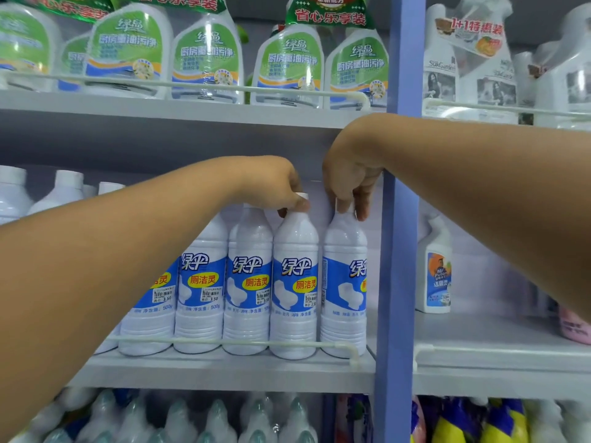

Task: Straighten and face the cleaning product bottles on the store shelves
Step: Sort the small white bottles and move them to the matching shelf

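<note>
We see smooth, ribbed white plastic bottles standing upright behind a thin rail (224, 342) on the middle shelf (224, 369). Our left hand (271, 183) pinches the cap of the second bottle from the right (295, 282), label facing us. Our right hand (351, 174) grips the cap of the end bottle (345, 282), whose label is turned rightward.

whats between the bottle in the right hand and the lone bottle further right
In the head view, a blue shelf post stands between the right hand's bottle and the lone bottle.
</note>
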Available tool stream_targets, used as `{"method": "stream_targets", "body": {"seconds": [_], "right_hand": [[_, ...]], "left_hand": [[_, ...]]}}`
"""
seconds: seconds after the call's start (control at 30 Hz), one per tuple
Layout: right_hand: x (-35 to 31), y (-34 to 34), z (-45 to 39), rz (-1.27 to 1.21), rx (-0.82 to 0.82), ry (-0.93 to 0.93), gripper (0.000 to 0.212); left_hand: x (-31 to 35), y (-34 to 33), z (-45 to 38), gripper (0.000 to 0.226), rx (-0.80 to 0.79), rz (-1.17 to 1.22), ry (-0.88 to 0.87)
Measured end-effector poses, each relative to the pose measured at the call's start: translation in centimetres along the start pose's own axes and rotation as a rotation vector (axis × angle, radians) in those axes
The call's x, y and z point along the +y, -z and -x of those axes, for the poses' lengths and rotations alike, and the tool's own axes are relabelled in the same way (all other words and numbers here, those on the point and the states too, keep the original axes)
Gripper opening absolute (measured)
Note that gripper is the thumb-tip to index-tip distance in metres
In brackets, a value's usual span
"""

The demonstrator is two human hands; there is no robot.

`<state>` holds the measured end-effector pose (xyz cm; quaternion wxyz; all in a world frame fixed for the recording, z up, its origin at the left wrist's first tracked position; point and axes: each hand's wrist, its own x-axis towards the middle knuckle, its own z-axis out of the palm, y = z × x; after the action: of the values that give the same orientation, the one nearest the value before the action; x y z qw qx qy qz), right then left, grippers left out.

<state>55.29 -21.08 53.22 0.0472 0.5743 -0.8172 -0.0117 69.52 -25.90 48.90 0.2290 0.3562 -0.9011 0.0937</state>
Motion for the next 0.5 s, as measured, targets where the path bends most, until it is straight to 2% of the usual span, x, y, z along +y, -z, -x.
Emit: {"method": "stream_targets", "body": {"seconds": [0.13,0.27,0.4,0.5], "right_hand": [[-0.14,0.48,0.50,-0.024,-0.004,0.020,0.016],[0.01,0.56,0.43,-0.052,-0.025,0.005,0.023],[-0.20,0.68,0.68,-0.036,-0.024,-0.021,0.013],[-0.34,0.71,0.70,-0.020,-0.040,-0.044,0.015]], "left_hand": [[0.15,-0.18,-0.14,0.032,-0.007,0.018,0.008],[0.04,-0.08,-0.10,0.032,-0.013,0.016,0.015],[0.01,-0.20,-0.17,0.032,-0.019,0.034,0.025],[-0.15,-0.36,-0.27,0.031,-0.010,0.053,0.036]]}}
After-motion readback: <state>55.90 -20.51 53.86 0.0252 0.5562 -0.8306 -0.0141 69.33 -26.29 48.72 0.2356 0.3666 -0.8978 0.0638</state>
